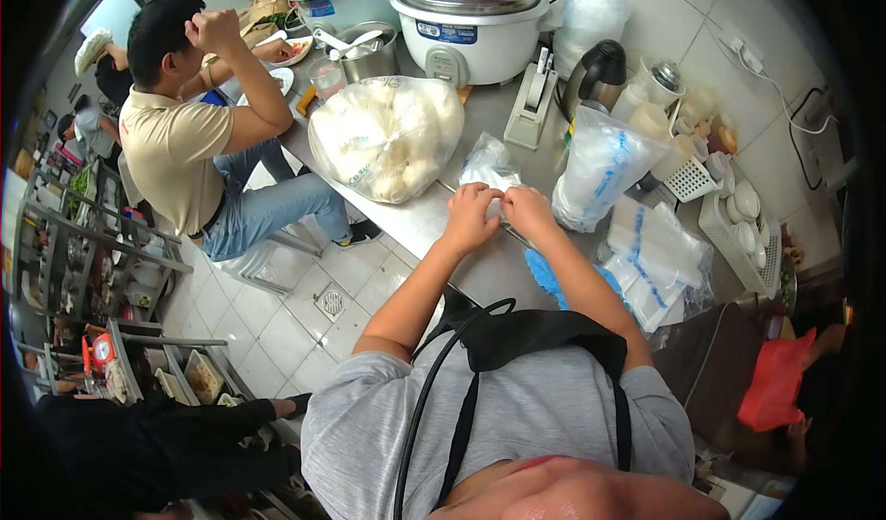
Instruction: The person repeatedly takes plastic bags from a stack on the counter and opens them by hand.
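On the steel table (498, 275), a white cooker (489, 54) is set behind; the left is blocked by a fat bag of white lumps (386, 140), the right by a tall bag (600, 171); between, a small clear bag (489, 163) is pinched by left hand (472, 218) and right hand (532, 215).

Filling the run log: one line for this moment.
left hand: at small clear bag, near end | right hand: same bag, beside left | nearby: large filled bag, tape dispenser, rice cooker
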Available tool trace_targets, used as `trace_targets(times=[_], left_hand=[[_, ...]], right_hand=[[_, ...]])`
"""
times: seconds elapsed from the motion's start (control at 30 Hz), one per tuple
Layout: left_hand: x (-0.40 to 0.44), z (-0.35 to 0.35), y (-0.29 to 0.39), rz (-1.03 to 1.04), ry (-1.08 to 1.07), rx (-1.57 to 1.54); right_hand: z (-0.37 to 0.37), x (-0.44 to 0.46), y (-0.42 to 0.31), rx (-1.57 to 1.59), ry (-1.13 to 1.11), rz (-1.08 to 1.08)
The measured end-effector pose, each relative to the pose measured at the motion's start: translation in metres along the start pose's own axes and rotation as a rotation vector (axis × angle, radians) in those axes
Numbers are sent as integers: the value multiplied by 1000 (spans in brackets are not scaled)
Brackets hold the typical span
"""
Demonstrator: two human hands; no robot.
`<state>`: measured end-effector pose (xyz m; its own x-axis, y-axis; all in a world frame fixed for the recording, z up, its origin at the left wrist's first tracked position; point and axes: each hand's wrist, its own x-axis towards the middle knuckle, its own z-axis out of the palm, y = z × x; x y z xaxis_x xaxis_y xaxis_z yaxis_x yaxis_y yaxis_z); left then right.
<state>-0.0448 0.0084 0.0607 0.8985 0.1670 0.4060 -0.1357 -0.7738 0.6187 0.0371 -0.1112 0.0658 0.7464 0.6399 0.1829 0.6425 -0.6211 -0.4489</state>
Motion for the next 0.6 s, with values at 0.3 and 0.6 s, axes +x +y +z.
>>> trace_targets(times=[0.3, 0.6], left_hand=[[4, -3, 4, 19, -20, 102], [10, 19, 13, -72, 7, 231]], right_hand=[[-21, -14, -12, 273, -23, 97], [-39, -42, -26, -15, 358, -321]])
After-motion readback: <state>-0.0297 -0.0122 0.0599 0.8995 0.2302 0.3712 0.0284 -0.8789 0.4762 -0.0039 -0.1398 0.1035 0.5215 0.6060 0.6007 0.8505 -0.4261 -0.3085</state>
